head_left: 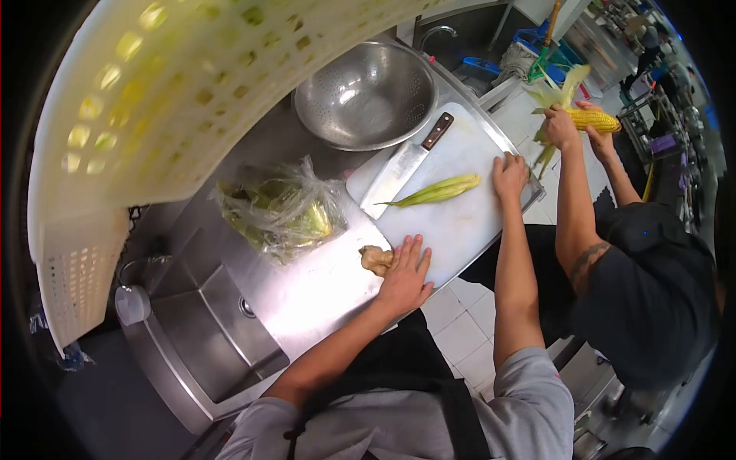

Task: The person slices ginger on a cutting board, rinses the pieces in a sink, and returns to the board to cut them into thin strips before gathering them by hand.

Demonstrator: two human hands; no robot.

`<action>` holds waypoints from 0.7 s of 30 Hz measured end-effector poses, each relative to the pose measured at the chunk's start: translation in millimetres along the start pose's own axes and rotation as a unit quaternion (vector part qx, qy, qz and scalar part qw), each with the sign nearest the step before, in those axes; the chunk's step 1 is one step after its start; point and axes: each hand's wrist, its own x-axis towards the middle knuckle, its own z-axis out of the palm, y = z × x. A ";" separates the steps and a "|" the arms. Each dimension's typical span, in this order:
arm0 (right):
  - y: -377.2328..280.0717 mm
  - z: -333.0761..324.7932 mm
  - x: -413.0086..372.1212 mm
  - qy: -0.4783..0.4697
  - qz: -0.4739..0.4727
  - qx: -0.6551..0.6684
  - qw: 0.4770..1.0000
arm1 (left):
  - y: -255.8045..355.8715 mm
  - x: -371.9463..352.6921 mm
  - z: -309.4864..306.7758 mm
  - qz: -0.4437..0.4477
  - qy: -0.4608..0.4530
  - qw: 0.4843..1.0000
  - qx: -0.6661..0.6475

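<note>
The left hand lies, fingers apart, on a white cutting board beside gingerroot; the right rests at the board's edge, its grip unclear. A corn husk lies near the knife. The stainless-steel counter adjoins a sink; pale tiles floor the kitchen.

A white cutting board lies flat on the metal counter, a knobbly tan lump at its edge
</note>
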 end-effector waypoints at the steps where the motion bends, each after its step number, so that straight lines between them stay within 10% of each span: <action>1: -1.2 2.2 -13.3 -0.005 -0.010 0.005 1.000 | -1.2 -15.4 -1.9 -0.011 -0.004 1.000 -0.003; 15: -86.3 -53.2 -106.5 -0.126 -0.082 -0.038 0.988 | -42.7 -135.2 -6.8 -0.041 0.147 0.978 -0.145; 18: -120.5 -63.6 -138.8 -0.192 -0.233 0.059 0.952 | -43.4 -141.8 -38.1 -0.184 0.289 0.939 -0.025; 21: -145.3 -72.4 -159.3 -0.226 -0.298 0.096 0.923 | -45.9 -128.5 -61.5 -0.337 0.199 0.917 -0.072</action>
